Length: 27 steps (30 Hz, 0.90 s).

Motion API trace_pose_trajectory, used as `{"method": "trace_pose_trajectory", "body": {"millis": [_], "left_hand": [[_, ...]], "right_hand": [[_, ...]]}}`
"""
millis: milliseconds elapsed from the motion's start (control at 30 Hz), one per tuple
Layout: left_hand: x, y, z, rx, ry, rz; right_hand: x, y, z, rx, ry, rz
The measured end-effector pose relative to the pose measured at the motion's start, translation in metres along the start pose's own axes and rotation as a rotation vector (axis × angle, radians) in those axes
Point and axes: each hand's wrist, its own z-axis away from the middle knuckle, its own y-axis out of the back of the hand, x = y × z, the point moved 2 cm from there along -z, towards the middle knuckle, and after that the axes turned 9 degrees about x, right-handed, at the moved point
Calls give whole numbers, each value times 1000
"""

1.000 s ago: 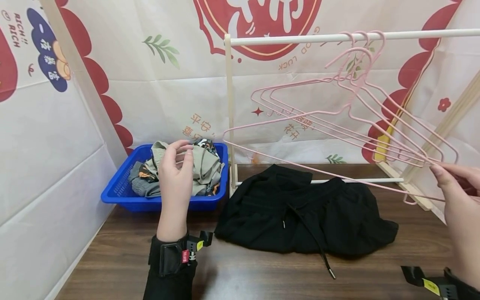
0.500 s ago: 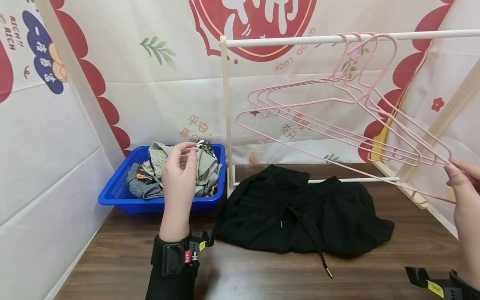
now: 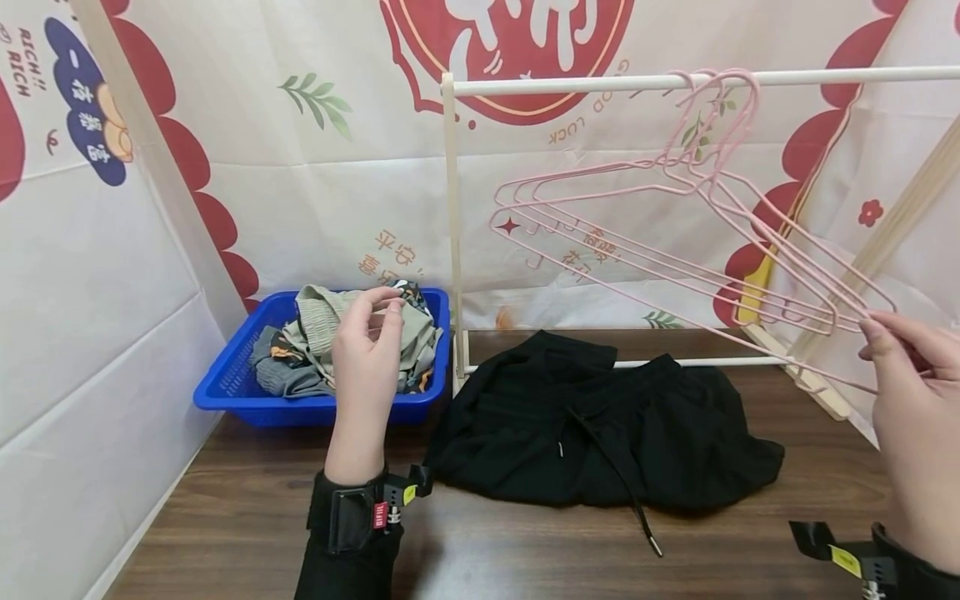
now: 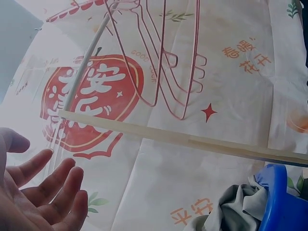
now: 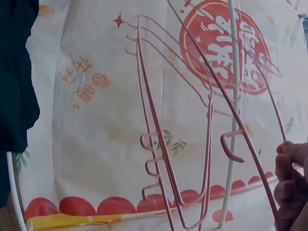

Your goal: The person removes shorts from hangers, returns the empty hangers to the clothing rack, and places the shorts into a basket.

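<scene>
My right hand pinches the right corner of the nearest pink clothes hanger between thumb and fingers. This hanger's hook is up by the white rail; I cannot tell whether it sits over it. Several more pink hangers hang just behind. Raised in front of the blue basket, my left hand holds nothing, its fingers loosely bent; they also show in the left wrist view. Below the hangers a black drawstring garment lies bunched on the table.
Grey and patterned clothes fill the blue basket at the left. The rack has a white top rail and a wooden left post. Printed cloth stands behind, with side panels left and right. The brown table lies beneath.
My right hand moved the front hanger right, then slightly back left; its hook has risen to the rail, close to the others. My left hand has shifted slightly right, still holding nothing.
</scene>
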Motion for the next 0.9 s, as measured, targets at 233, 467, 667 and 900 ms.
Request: {"method": "trace_pose_trajectory", "body": {"millis": [233, 467, 667, 900], "left_hand": [[1, -1, 1, -7, -1, 16], [2, -2, 1, -17, 0, 18], [2, -5, 2, -25, -21, 19], [2, -7, 3, -36, -25, 20]], "right_hand": [[-12, -8, 0, -64, -49, 103], [-19, -17, -1, -95, -63, 169], [-24, -25, -3, -130, -67, 201], [-35, -34, -5, -112, -93, 173]]}}
